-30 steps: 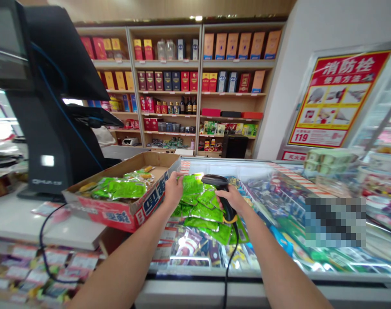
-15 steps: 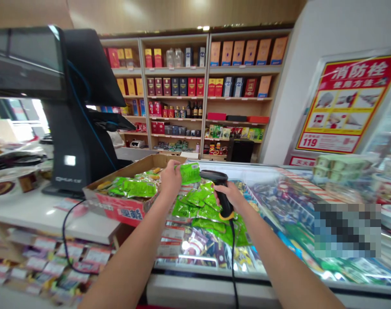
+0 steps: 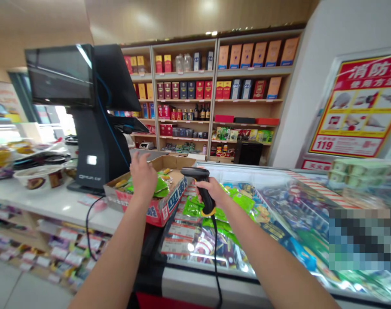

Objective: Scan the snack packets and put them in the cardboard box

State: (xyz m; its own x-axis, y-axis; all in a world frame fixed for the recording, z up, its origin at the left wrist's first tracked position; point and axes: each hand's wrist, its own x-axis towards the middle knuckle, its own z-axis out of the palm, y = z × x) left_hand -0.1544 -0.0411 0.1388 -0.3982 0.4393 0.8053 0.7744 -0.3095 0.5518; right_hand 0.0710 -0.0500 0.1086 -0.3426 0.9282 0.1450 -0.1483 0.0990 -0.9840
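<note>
The cardboard box (image 3: 166,207) perches at the end of the counter (image 3: 50,201), so a knock from the raised left hand (image 3: 143,176) could tip it, spilling green snack packets (image 3: 160,188) onto the glass-topped chest freezer (image 3: 195,281). That hand's fingers spread wide, empty, just above the box. The right hand (image 3: 211,192), arm reaching forward, closes its fingers round a black barcode scanner (image 3: 198,182), whose cable (image 3: 214,253) could snag the loose packets (image 3: 192,208) on the glass.

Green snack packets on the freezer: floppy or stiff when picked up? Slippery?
The green packets are likely floppy: they lie creased and slumped, not boxy. They're probably light for their size, since they look thin and flat. Their glossy film may slip easily, against each other and on the glass lid.
</note>
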